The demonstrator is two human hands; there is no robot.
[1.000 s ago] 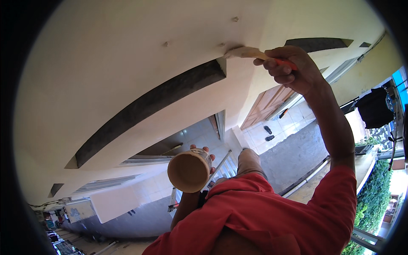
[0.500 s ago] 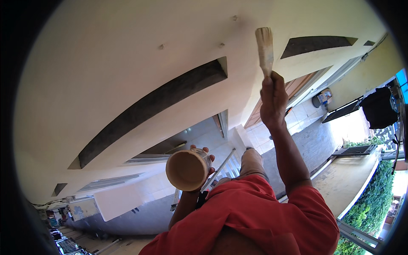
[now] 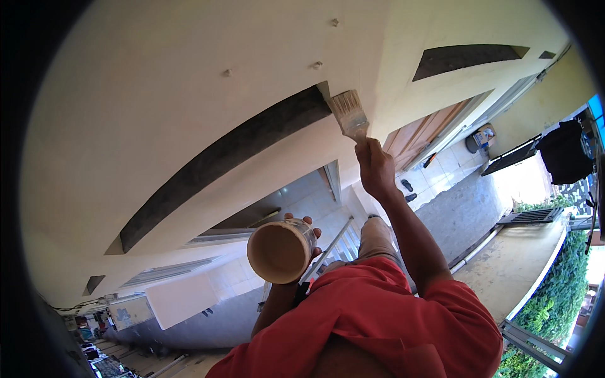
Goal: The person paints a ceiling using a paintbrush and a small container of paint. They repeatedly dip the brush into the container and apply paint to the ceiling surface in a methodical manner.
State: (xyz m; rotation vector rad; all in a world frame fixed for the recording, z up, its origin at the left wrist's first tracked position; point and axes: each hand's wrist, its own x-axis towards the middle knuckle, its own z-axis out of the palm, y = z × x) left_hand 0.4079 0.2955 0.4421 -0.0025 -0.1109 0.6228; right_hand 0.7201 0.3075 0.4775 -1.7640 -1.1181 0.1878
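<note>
My right hand [image 3: 375,167] is closed on the handle of a flat paintbrush [image 3: 350,114] with pale, paint-stained bristles. The bristles are beside the right end of a long, dark, arched recess [image 3: 220,154] in the cream wall [image 3: 176,94]; whether they touch the wall I cannot tell. A shorter dark recess [image 3: 466,60] is further right, and small raised spots [image 3: 317,65] dot the wall. My left hand [image 3: 313,234] is wrapped round a cylindrical container [image 3: 277,251], held below the long recess, with beige paint coating its inside.
A metal ladder [image 3: 331,246] stands under me, high over a tiled floor [image 3: 447,164] with dark sandals [image 3: 408,186]. Around are a wooden door [image 3: 416,135], a pale pipe [image 3: 469,255], dark hanging cloth [image 3: 561,151], a ledge [image 3: 510,271] and greenery [image 3: 558,283].
My right hand has swung left and down from higher at the right. The brush first pointed left, then upward, and now leans up-left by the recess's end. My left hand has barely moved.
</note>
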